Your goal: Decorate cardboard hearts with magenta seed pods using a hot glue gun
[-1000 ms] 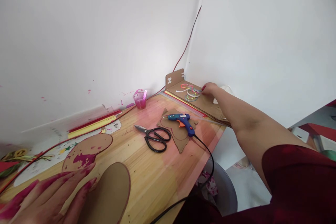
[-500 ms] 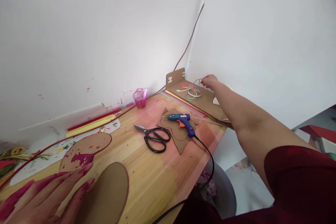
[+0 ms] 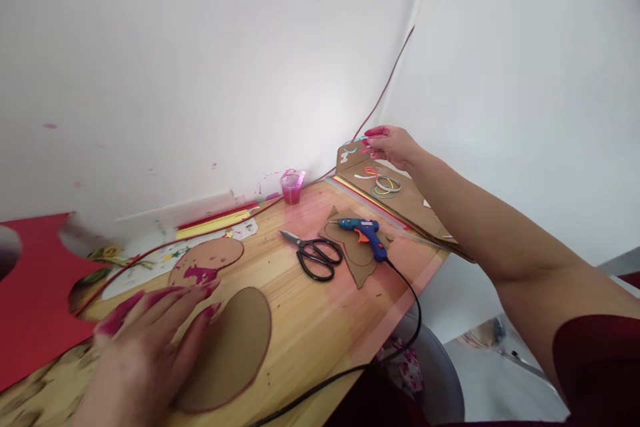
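Note:
My left hand [image 3: 155, 330], its fingers stretched out and stained magenta, lies on a brown cardboard cutout [image 3: 235, 347] with a rounded edge. Beyond the fingertips shows another rounded cardboard shape [image 3: 217, 253] with magenta paint on it; the hand hides whether the two join. At the back right, my right hand [image 3: 393, 147] pinches a light blue cord [image 3: 351, 150] above a cardboard stack [image 3: 415, 203]. Coiled coloured cords [image 3: 387, 185] lie on that stack, just below the hand.
Black-handled scissors [image 3: 317, 260] lie mid-table beside a blue glue gun [image 3: 367, 230] on a cardboard scrap [image 3: 360, 273]. A cup of pink paint [image 3: 291, 188] stands by the wall. Red sheet [image 3: 37, 293] is at left. The glue gun's black cable [image 3: 325, 387] crosses the front edge above a grey bin [image 3: 443, 373].
My right hand has lifted the light blue cord up and leftward from the coils. My left hand stays on the cardboard. The view has shifted left, bringing the red sheet into sight.

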### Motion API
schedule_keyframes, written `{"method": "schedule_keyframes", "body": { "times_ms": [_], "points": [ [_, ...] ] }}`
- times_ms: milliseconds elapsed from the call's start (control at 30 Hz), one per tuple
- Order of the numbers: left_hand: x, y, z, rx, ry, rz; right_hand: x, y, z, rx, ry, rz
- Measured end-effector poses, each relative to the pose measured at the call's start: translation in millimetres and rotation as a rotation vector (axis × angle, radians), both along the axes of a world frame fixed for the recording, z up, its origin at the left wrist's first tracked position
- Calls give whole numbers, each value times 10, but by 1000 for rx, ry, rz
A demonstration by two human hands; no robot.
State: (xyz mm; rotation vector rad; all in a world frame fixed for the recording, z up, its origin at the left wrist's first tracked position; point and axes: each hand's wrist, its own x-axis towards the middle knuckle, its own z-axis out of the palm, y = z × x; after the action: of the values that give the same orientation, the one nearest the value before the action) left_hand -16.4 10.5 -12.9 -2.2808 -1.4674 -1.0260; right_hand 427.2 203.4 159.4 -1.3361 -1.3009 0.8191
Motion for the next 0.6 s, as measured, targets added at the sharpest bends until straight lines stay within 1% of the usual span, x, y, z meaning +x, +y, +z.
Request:
{"method": "schedule_keyframes", "body": {
  "times_ms": [67,133,233,267,333,367,467,600],
  "points": [
    [87,-51,162,11,-18,-70,-306,-148,34,34,-93,155],
    [129,-73,248,17,-62,-99,-599,-292,36,90,-240,302],
    [152,-94,262,-28,-165,-103,-1011,-499,-17,180,-375,493],
    [165,-104,256,-86,-224,-124,-1140,-567,-43,199,-403,554],
    [212,-128,253,-185,-431,-155,-1383,-702,-95,213,-455,661],
    [243,-138,260,-260,-526,-144,-1497,-768,-120,215,-475,699],
    [340,-155,315,-395,-789,-105,-1794,-941,-201,208,-506,767],
    [400,-168,414,-507,-1026,-152,-2069,-1060,-369,176,-465,837]
  ]
}}
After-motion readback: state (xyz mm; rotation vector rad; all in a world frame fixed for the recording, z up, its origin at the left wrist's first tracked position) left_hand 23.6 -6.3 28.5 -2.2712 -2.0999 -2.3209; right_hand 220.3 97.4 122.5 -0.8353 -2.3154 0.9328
